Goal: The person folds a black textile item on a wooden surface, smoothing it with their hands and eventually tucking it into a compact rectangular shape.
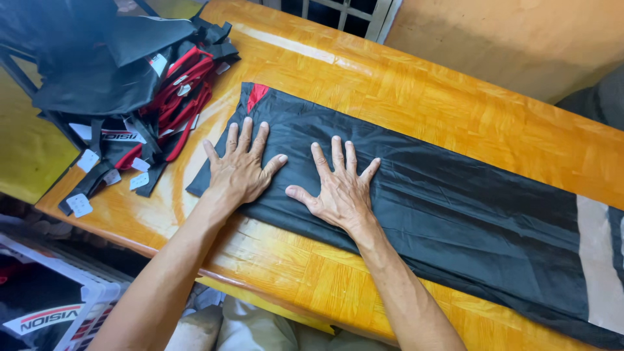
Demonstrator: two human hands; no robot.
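Both hands lay flat and spread wide on a long black garment (429, 208) stretched across the glossy orange wooden table (416, 97), holding nothing, only pressing down on the cloth. The left hand (239, 170) rested palm down near the garment's left end, its fingers fanned toward the far edge of the table, just short of a small red patch (257, 94) at the cloth's far left corner. The right hand (339, 188) lay beside it, close but apart, thumb pointing toward the left hand, fingers likewise splayed and aimed away from the person. The garment's long axis ran from the upper left down to the lower right of the view, slanting across the table, so that most of its length extended away to the right of the right hand, ending in a pale grey band (601, 260) near the right edge of the picture. The right hand was therefore the nearer one to that long free stretch, while the left hand sat nearest the short end with the red patch. To the left of the garment, well apart from the hands, a heap of black and red fabric pieces (149, 84) with white tags (88, 159) lay at the table's left end. Below the table edge stood a white crate (78, 305).
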